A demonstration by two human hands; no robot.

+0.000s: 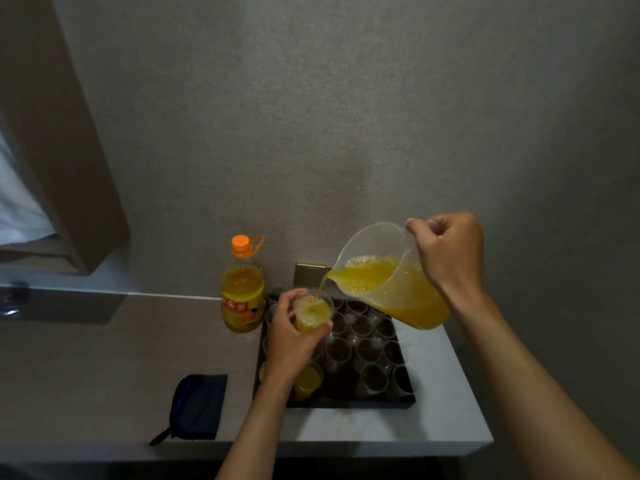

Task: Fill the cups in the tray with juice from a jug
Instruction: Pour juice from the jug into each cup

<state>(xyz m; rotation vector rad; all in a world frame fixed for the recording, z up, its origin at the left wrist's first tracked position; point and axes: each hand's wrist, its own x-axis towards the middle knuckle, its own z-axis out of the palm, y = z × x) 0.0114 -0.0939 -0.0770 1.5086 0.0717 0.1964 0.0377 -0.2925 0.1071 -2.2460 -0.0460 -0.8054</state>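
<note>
grey counter: 2 hands grip 1 jug point(394, 289) (pouring) and 1 cup point(312, 313).

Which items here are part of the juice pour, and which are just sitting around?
In use:
jug, tilted, pouring, gripped by right hand
cup being filled, held by left hand
tray of clear cups, mostly empty
filled cup in the tray

Lying about:
juice bottle, capped, left of tray
dark pouch on the counter
</note>
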